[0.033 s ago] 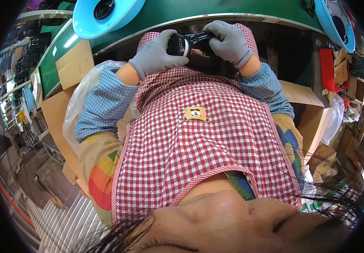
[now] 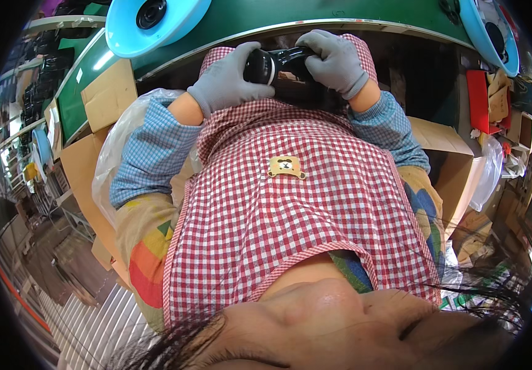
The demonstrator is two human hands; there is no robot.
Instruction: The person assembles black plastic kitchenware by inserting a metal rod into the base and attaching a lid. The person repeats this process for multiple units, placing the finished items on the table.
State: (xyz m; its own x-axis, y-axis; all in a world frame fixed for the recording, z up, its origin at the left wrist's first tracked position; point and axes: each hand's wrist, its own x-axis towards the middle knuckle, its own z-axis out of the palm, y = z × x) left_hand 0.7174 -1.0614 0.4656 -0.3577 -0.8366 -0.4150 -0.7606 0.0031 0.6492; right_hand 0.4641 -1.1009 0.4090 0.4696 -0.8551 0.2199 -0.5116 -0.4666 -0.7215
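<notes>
My left hand (image 2: 232,80), in a grey glove, is closed around a rounded black part (image 2: 258,66) with a pale ring on its right side. Grey-gloved too, my right hand (image 2: 334,61) grips the far end of a glossy black curved piece (image 2: 290,57), thumb and fingers bent over it. The black curved piece meets the ringed part between my hands, above my lap; whether the two are joined I cannot tell. Dark shadow beneath hides their undersides.
Ahead runs a green worktable (image 2: 241,20) with a pale edge. A blue basin (image 2: 183,28) holding a black ring-shaped part stands on it at left; another blue basin (image 2: 511,52) is at right. Cardboard boxes (image 2: 109,92) and a red bin (image 2: 477,102) flank me.
</notes>
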